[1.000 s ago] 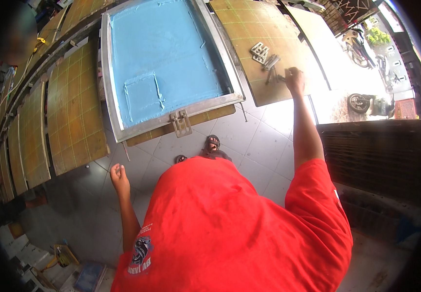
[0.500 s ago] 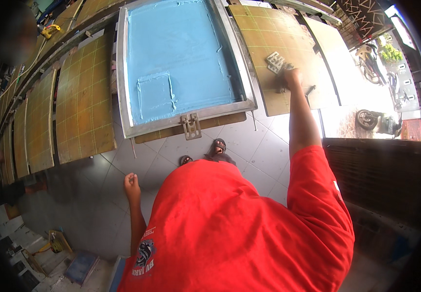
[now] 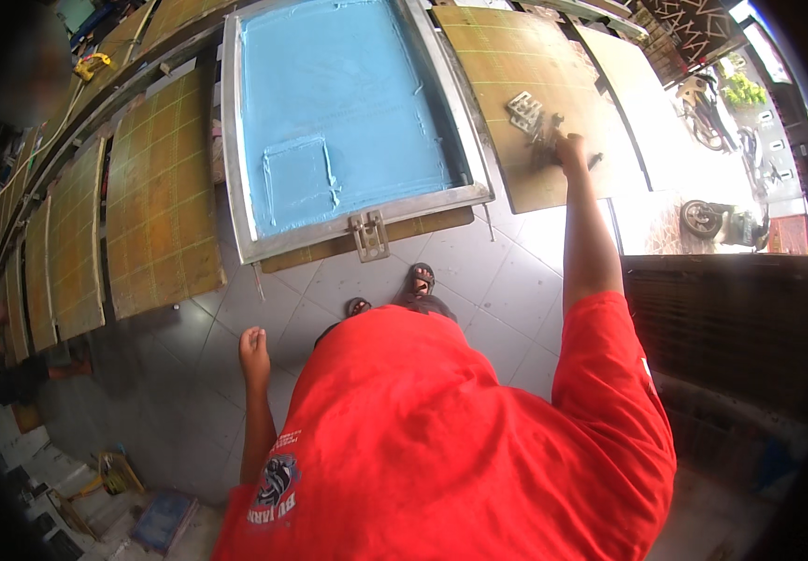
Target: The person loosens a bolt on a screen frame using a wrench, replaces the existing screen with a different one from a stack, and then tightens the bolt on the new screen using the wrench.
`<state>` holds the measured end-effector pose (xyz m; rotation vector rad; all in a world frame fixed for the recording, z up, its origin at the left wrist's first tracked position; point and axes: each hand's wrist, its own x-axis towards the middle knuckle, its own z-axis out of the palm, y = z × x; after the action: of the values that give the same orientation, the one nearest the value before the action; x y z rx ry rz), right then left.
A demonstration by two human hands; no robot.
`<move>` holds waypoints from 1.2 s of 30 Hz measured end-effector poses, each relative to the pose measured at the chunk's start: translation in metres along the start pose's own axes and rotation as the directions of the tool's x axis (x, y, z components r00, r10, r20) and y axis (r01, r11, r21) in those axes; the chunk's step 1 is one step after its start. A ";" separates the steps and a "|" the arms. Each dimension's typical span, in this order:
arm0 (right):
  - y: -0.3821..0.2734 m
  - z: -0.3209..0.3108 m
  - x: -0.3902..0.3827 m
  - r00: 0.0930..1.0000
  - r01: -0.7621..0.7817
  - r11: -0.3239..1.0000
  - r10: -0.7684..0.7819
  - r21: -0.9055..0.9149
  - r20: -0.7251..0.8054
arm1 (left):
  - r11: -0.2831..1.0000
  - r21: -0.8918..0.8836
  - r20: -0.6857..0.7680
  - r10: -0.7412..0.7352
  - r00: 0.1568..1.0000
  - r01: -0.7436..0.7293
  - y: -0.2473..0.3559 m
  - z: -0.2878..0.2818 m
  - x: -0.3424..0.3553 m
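A screen-printing frame [image 3: 474, 194] with a metal rim holds a mesh coated in light blue [image 3: 348, 103], straight ahead of me. A slotted metal hinge plate [image 3: 369, 236] is fixed at its near edge. On the board to the right, my right hand [image 3: 572, 151] is closed on a dark metal piece [image 3: 546, 140], whose exact kind is blurred. Another slotted metal plate [image 3: 523, 109] lies just left of it. A small dark tool [image 3: 595, 160] lies partly hidden beside the hand. My left hand [image 3: 254, 348] hangs at my side, fingers curled together, with nothing visible in them.
Tan boards with yellow grid lines [image 3: 163, 196] stand in a row to the left, and another board [image 3: 507, 65] lies right of the frame. A dark slatted panel [image 3: 722, 318] is at the right. A motorbike [image 3: 722, 222] stands outside. Part of another person [image 3: 16, 383] shows far left.
My right hand has shifted slightly right, and the dark metal piece now sticks up left of it, blurred by motion. My left hand stays nearly where it was.
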<state>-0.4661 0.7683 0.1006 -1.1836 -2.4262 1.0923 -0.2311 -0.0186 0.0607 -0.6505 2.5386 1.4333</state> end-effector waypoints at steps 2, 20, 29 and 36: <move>-0.009 0.023 -0.015 0.939 0.176 0.902 -0.274 -0.395 -0.209 | 0.999 0.040 0.000 -0.001 1.000 0.001 -0.002 -0.007 0.000; -0.018 0.020 0.006 0.989 0.142 0.859 -0.145 -0.492 0.032 | 0.980 0.119 0.041 -0.164 0.986 0.158 -0.022 -0.008 -0.068; -0.090 -0.007 -0.279 0.943 0.028 0.740 -0.242 0.672 0.227 | 0.938 0.276 -0.006 -0.214 0.977 0.208 -0.132 -0.043 -0.071; -0.086 0.039 -0.441 0.880 -0.174 0.763 -0.164 0.623 0.446 | 0.939 0.167 -0.236 0.333 0.913 -0.299 -0.022 -0.043 -0.012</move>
<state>-0.2494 0.3815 0.1839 -0.7273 -1.9891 2.2138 -0.2070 -0.0613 0.0703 -0.4457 3.0319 1.3329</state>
